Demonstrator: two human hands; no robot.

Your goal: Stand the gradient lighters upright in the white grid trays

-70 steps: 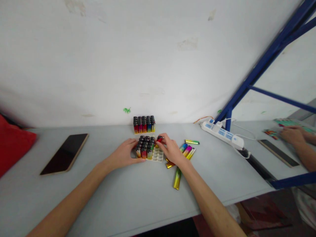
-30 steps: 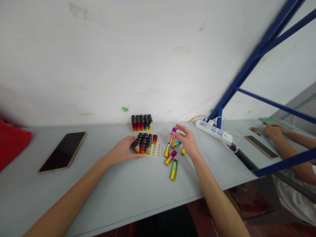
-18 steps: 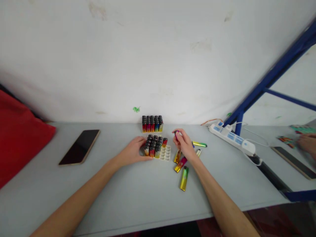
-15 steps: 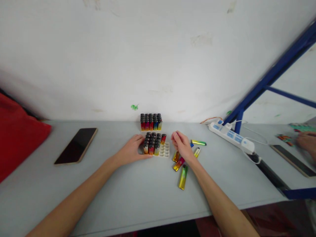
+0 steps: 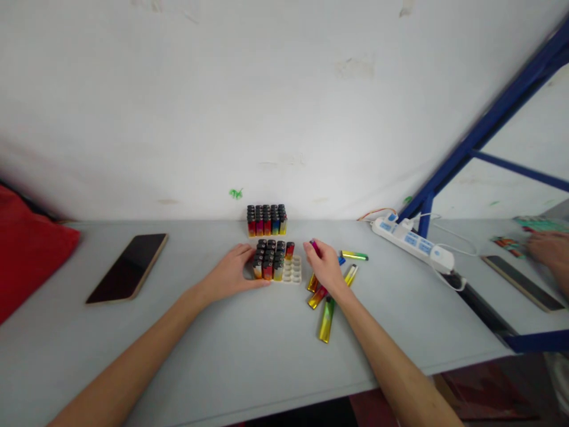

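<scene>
A white tray [image 5: 291, 271] holds several upright lighters [image 5: 268, 259] with black tops, and bare sockets show on its right side. My left hand [image 5: 232, 271] grips the tray at its left end, thumb along the front edge and fingers behind. To the right of the tray, my right hand [image 5: 328, 266] is closed around a pinkish-purple lighter [image 5: 315, 247], most of it hidden by the fingers. Under and beside that hand lie loose lighters, among them a yellow-green lighter [image 5: 326, 322] and another green-yellow lighter [image 5: 354, 255].
Against the wall stands a second full block of lighters [image 5: 267, 221]. A dark phone [image 5: 128, 267] lies at left, near a red cloth-like object [image 5: 33, 249]. At right are a power strip [image 5: 411, 242], a blue metal frame [image 5: 480, 130] and another person's hand [image 5: 549, 252].
My right hand has turned slightly, and the pinkish-purple lighter in it now shows. The whole view has shifted a little. My left hand stays at the tray.
</scene>
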